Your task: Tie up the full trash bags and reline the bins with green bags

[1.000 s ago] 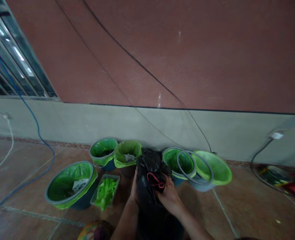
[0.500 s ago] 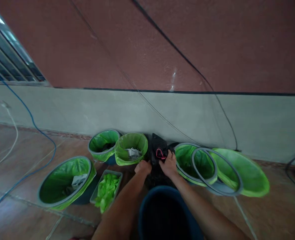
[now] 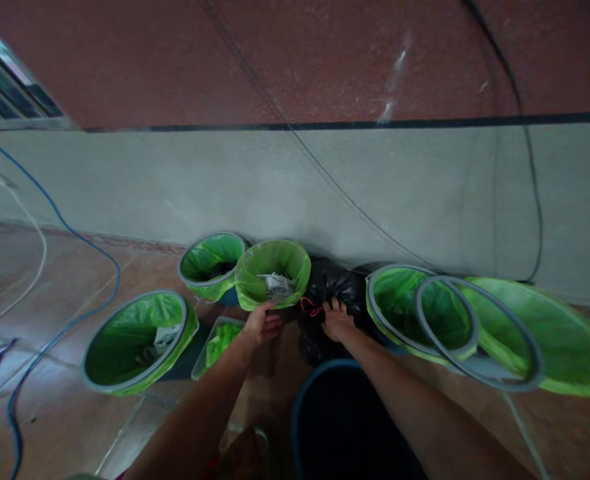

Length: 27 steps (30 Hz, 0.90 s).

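Against the wall lies a black plastic bag [image 3: 342, 283] with a red tie [image 3: 311, 307] on it. My right hand [image 3: 338, 322] rests on the bag with its fingers spread. Just below the rim of a green-lined bin [image 3: 273, 257] holding white crumpled waste, my left hand [image 3: 263, 324] has its fingers apart and nothing in it. A dark blue bin [image 3: 305, 407], its inside in shadow, stands between my forearms.
Two more green-lined bins [image 3: 212, 260] [image 3: 135, 347] stand left, near a tray of green bags [image 3: 222, 340]. At right are a lined bin [image 3: 399, 300], a loose grey ring [image 3: 537, 353] and a wide green liner [image 3: 565, 340]. A blue cable [image 3: 65, 227] crosses the floor.
My left hand has moved left, away from the black bag, and opened. My right hand now lies flatter on the bag, which looks lower and more spread out. The view has shifted.
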### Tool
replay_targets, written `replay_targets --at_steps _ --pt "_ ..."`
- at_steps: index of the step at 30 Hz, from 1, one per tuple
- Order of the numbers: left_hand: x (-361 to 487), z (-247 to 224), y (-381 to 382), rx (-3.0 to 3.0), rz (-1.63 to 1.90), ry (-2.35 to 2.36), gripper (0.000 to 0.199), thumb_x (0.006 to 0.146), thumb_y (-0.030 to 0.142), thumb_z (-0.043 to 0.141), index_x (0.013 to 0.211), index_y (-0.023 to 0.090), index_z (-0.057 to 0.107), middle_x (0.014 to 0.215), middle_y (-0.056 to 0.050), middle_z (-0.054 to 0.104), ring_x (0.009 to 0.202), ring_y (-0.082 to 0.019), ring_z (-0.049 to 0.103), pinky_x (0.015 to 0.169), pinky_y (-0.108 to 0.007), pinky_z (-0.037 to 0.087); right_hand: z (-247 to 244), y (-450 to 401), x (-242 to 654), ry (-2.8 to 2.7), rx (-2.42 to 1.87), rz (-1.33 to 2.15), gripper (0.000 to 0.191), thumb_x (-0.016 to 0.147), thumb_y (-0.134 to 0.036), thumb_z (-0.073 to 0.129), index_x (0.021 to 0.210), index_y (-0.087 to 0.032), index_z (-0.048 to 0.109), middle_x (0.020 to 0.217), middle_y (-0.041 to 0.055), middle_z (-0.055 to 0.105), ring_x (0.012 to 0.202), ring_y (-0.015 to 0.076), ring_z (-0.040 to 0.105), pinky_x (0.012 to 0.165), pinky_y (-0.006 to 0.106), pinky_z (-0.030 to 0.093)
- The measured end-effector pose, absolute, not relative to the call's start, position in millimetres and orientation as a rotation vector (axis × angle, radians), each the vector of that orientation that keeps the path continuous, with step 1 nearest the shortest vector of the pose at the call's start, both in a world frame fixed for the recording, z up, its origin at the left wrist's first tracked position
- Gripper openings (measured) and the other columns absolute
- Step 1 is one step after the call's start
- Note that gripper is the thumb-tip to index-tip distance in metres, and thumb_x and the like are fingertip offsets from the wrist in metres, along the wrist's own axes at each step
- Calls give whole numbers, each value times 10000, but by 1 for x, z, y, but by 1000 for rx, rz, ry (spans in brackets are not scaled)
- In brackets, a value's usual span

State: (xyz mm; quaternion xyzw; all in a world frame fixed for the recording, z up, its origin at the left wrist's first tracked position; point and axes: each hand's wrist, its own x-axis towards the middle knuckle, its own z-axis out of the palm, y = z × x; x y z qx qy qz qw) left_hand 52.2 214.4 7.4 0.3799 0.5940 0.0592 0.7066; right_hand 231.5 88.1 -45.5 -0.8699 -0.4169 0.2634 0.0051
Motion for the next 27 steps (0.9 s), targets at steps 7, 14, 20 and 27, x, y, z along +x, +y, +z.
replay_targets --at_steps 7,14,20,27 --pt "50 19 214 921 69 1309 561 867 614 426 1247 206 489 1109 -139 684 942 -230 667 798 -366 494 -31 86 243 -1400 -2658 854 674 799 -266 626 1431 -203 400 1549 153 260 1375 362 310 1032 514 376" --pt "40 55 184 1399 -246 1194 418 760 524 636 1020 197 621 976 -119 723 836 -235 680 705 -314 455 12 21 227 -1129 -2302 465 573 811 -252 542 1365 -124 480 1426 158 461 1329 232 430 1116 373 336" --pt "53 108 136 1607 -298 967 340 736 498 653 893 198 683 900 -62 725 757 -178 655 622 -239 406 18 -73 200 -390 -2092 270 445 834 -393 462 1157 -132 622 1093 130 698 1008 233 656 930 382 501" --pt "32 141 82 1663 -144 880 264 763 407 629 772 148 681 771 -41 692 660 -136 602 554 -208 398 15 -144 169 -382 -2091 399 442 816 -435 463 1080 -133 650 999 139 728 913 254 686 853 403 525"
